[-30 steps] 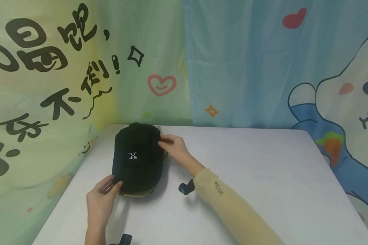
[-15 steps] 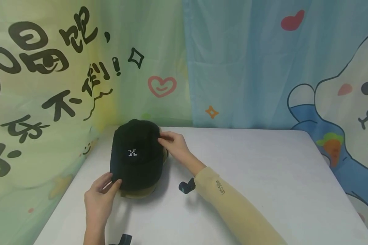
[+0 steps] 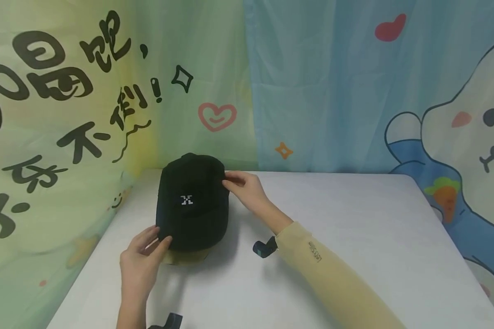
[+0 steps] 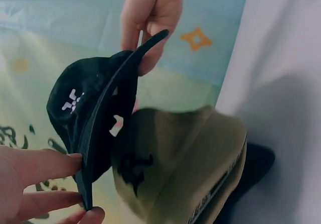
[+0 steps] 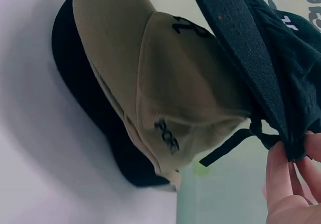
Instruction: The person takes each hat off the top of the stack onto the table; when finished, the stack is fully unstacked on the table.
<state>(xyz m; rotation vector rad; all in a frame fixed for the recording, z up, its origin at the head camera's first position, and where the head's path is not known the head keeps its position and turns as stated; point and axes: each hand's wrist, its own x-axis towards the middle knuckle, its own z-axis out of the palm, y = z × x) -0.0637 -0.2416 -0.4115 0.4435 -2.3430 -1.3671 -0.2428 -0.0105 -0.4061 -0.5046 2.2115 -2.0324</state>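
A black baseball cap [image 3: 193,214] with a small white emblem hangs between my hands. My left hand [image 3: 142,260] pinches the edge of its brim, with the thumb on one side, as the left wrist view shows. On the opposite side, my right hand [image 3: 247,189] pinches the cap's lower edge near the back. Below it sits a khaki cap [image 4: 185,158] with a dark emblem, mostly hidden in the head view. Under the khaki cap lies another dark cap [image 5: 85,83], stacked on the table. A strap end [image 5: 220,148] dangles from the held cap.
The white table [image 3: 333,219] extends to the right of the caps. Printed curtains [image 3: 313,91] hang behind it and along its left side. Dark wrist-camera mounts [image 3: 265,247] stick out beside both wrists.
Both hands, still gripping the black cap, have lifted it and, after a slight leftward shift, moved it right. The khaki cap's front edge stays below.
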